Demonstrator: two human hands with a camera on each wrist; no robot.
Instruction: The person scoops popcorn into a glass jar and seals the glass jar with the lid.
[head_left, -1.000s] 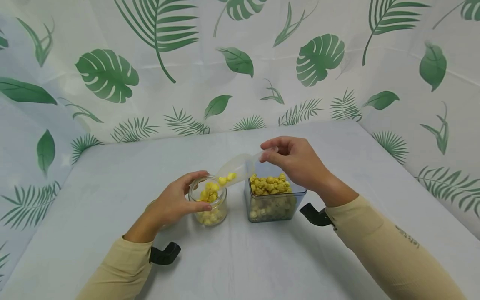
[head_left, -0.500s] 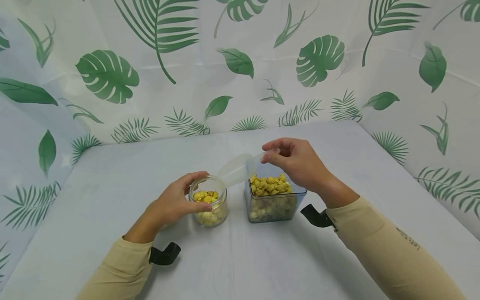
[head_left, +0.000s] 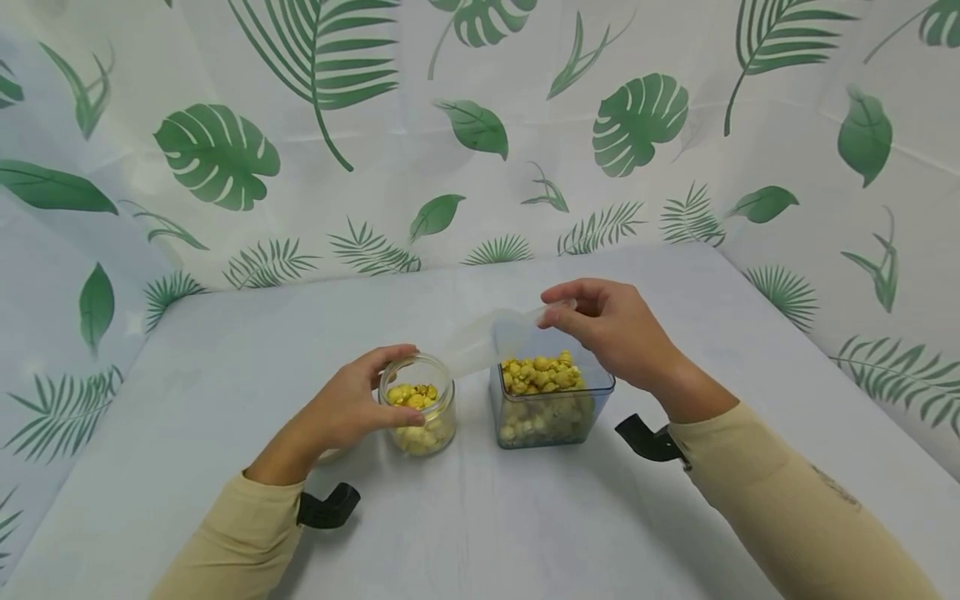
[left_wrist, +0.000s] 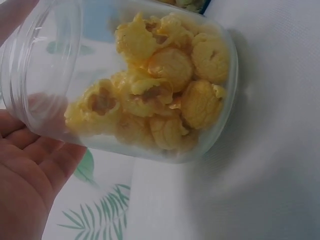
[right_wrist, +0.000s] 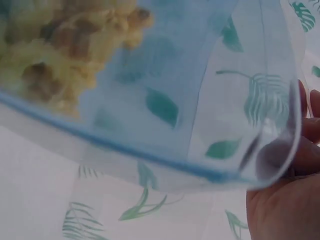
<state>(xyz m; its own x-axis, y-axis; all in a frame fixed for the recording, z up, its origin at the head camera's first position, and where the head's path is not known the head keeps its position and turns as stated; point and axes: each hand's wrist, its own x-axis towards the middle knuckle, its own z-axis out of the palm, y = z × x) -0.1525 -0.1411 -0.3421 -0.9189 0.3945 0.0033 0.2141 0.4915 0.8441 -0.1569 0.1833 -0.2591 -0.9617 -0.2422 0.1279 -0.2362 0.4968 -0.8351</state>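
My left hand (head_left: 352, 404) grips a clear jar (head_left: 438, 433) near its neck, thumb in front and fingers behind. Yellow popcorn (left_wrist: 165, 85) fills the lower part of the jar, which stands open-topped. My right hand (head_left: 618, 329) pinches the handle of a translucent plastic scoop (head_left: 480, 343). The scoop is tilted, its mouth right by the jar's rim, and no popcorn shows in it. Beneath the right hand stands a bluish clear square bin (head_left: 551, 421) with more popcorn (head_left: 540, 375) in it. In the right wrist view the bin's wall partly covers the right hand (right_wrist: 290, 200).
A round pale thing (head_left: 332, 456) lies on the table mostly hidden behind the left wrist. The white table (head_left: 480, 533) meets a leaf-printed cloth (head_left: 517, 192) at the back and sides.
Popcorn pieces slid out of the scoop into the jar. The right hand has since drawn the scoop slightly to the right. The left hand stays on the jar.
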